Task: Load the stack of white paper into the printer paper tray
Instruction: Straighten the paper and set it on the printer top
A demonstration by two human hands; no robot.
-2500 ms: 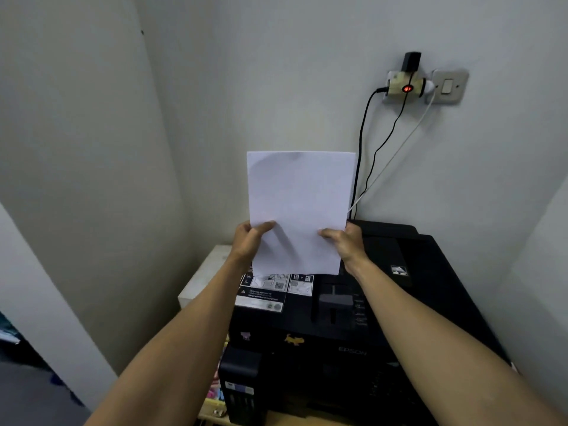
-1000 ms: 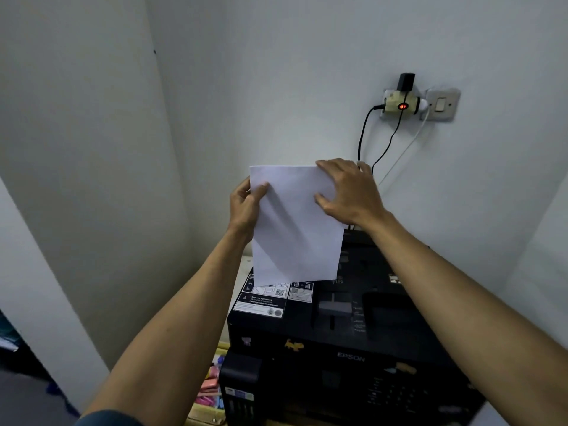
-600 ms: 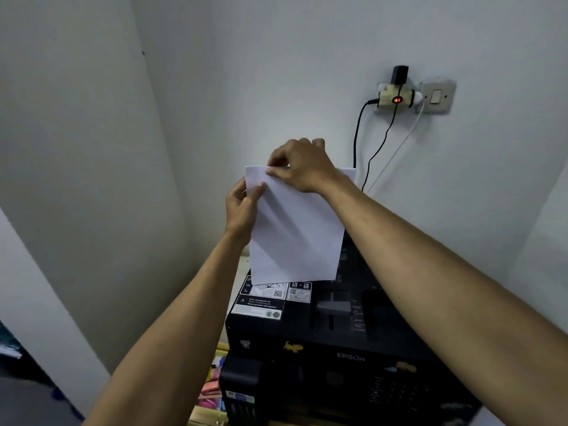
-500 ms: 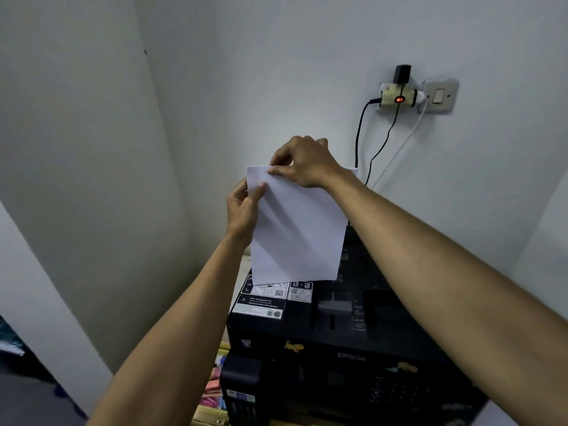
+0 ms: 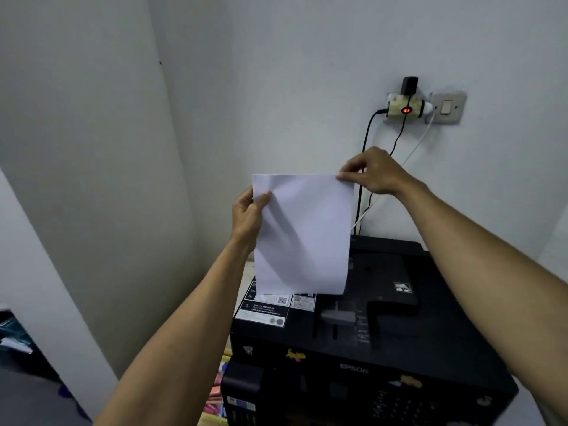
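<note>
A thin stack of white paper stands upright in portrait position, its lower edge resting at the rear of a black printer, towards the printer's back left corner. The sheets are plain and unmarked, crossed by soft diagonal shadows. The top edge is free in the air, in front of a pale wall. The printer is a boxy black machine with white label stickers on its top near the left edge, directly in front of the paper's lower edge, and a brand name on its front edge.
</note>
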